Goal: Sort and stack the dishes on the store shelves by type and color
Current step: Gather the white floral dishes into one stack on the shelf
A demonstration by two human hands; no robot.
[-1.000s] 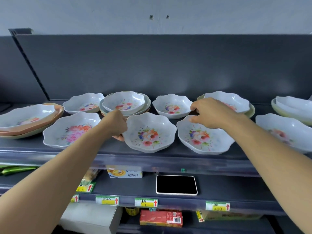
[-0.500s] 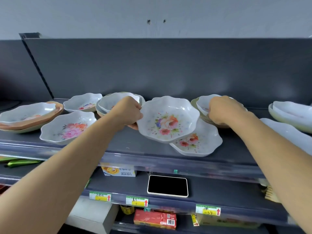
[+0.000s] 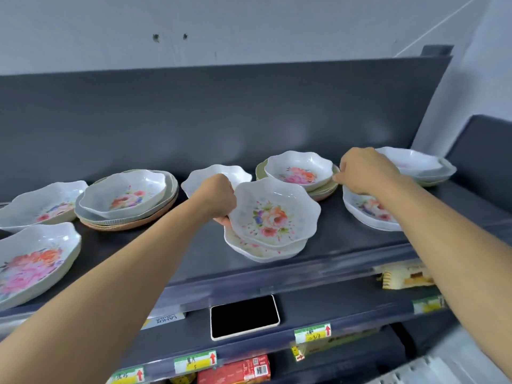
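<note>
On the top shelf (image 3: 332, 231), your left hand (image 3: 219, 198) is clamped on the rim of the floral bowl (image 3: 274, 214); your right hand (image 3: 365, 173) curls by the back stack (image 3: 299, 170), grip unclear tbh.

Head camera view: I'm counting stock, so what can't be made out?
All head view.
White bowl: inside hidden by the left hand gripping the flowered bowl.
Right bowl: half under the right forearm.
Big bowl: cut by left edge.
Price tags: writing blurred.
Right hand: grip unclear, fingers hidden.
</note>
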